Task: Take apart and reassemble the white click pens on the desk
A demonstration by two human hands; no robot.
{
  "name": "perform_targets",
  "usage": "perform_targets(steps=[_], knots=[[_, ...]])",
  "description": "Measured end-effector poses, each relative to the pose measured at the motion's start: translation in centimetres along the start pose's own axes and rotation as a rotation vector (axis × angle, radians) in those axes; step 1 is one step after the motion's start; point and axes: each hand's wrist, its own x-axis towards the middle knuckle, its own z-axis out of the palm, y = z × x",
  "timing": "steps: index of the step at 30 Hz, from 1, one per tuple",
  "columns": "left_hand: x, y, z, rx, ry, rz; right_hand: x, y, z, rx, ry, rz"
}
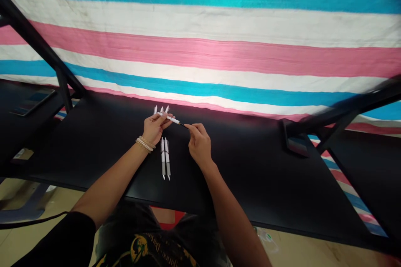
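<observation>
My left hand (154,127), with a beaded bracelet on the wrist, is closed round a white pen (171,119) held level above the black table (250,162). My right hand (198,142) pinches the pen's dark tip end with thumb and forefinger. Two more white pens (165,159) lie side by side on the table between my hands, tips toward me. Further white pen ends (161,109) show just beyond my left hand; its fingers hide the rest of them.
A striped blue, white and pink cloth (219,54) hangs behind the table. Black metal braces (46,54) cross at left and right. A dark flat device (33,101) lies on the left table. A small black block (296,142) sits at right.
</observation>
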Motion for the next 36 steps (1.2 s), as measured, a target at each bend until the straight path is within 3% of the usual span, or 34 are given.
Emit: perform_targets(steps=[5, 11, 17, 22, 27, 31, 36], knots=[[0.5, 0.5, -0.4, -0.085, 0.08, 0.004, 0.2, 0.2, -0.3, 0.005, 0.118, -0.018], [-0.2, -0.3, 0.2, 0.023, -0.051, -0.006, -0.2, -0.2, 0.6, 0.034, 0.056, -0.078], [-0.6, -0.8, 0.4, 0.073, -0.073, -0.008, -0.6, -0.7, 0.7, 0.118, 0.043, -0.17], [-0.7, -0.6, 0.4, 0.065, -0.106, -0.033, -0.6, -0.1, 0.9, 0.183, 0.113, -0.046], [-0.6, -0.5, 0.4, 0.062, -0.098, -0.046, -0.7, -0.1, 1.3, 0.294, 0.069, 0.069], [-0.5, -0.2, 0.3, 0.051, -0.088, -0.021, -0.6, -0.1, 1.2, 0.355, 0.098, 0.073], [-0.4, -0.1, 0.2, 0.045, -0.093, -0.013, -0.5, 0.1, 0.9, 0.325, -0.002, 0.121]])
